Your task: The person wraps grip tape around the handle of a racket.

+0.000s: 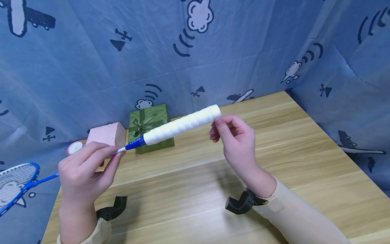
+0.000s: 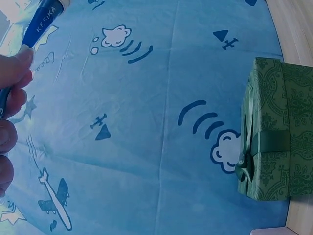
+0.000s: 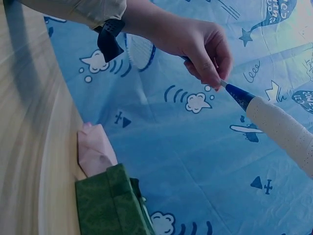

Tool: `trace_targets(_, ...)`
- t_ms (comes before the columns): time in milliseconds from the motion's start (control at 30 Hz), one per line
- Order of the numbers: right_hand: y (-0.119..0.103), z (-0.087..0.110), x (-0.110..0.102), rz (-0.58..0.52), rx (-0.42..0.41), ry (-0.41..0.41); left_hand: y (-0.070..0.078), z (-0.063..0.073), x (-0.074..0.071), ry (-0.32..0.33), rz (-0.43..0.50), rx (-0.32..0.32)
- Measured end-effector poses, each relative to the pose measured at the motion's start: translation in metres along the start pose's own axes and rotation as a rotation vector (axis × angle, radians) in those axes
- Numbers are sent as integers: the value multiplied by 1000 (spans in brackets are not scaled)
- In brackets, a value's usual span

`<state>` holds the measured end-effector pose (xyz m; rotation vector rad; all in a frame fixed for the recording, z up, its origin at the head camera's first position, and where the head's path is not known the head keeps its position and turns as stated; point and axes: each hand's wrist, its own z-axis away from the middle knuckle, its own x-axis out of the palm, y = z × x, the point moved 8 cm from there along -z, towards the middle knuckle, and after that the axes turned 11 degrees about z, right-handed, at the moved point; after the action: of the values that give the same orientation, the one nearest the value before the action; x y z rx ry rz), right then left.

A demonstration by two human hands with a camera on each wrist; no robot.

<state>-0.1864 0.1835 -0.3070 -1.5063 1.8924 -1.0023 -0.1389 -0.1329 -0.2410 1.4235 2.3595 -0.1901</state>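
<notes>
A blue badminton racket [image 1: 134, 143] with a white wrapped handle [image 1: 182, 127] is held up over the table, its butt end raised toward the right. My left hand [image 1: 88, 169] pinches the thin shaft just below the blue cone, thumb against fingertips; the right wrist view also shows this left hand [image 3: 208, 54] on the shaft. At the butt end, my right hand [image 1: 239, 139] has its thumb tip on the lower edge of the white wrap, its other fingers curled beneath. The strung racket head [image 1: 16, 184] extends left past my left hand.
A green gift box [image 1: 152, 123] with a ribbon bow stands at the back of the wooden table [image 1: 189, 189]. Beside it are a pink box [image 1: 106, 134] and a round pink-edged item [image 1: 75, 147]. A blue patterned cloth [image 1: 152, 51] hangs behind.
</notes>
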Motion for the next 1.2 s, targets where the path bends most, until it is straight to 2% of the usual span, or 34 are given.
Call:
trace_targets(433,-3,1,1,-18,-34,-14,0,-1,0,1,16,7)
trace_targets(633,-2,1,-1,-10,-30,9,0,1,0,-22,29,11)
trace_targets(867,-1,-3,-5,-67,-26,54,1,1,1,-46,60,24)
trace_targets(1100,-2,-4,-5,10,-18,36,3,0,2,-67,70,27)
trace_targets(1200,-2,-3,-4,4,-10,21,3,-1,3,-77,82,25)
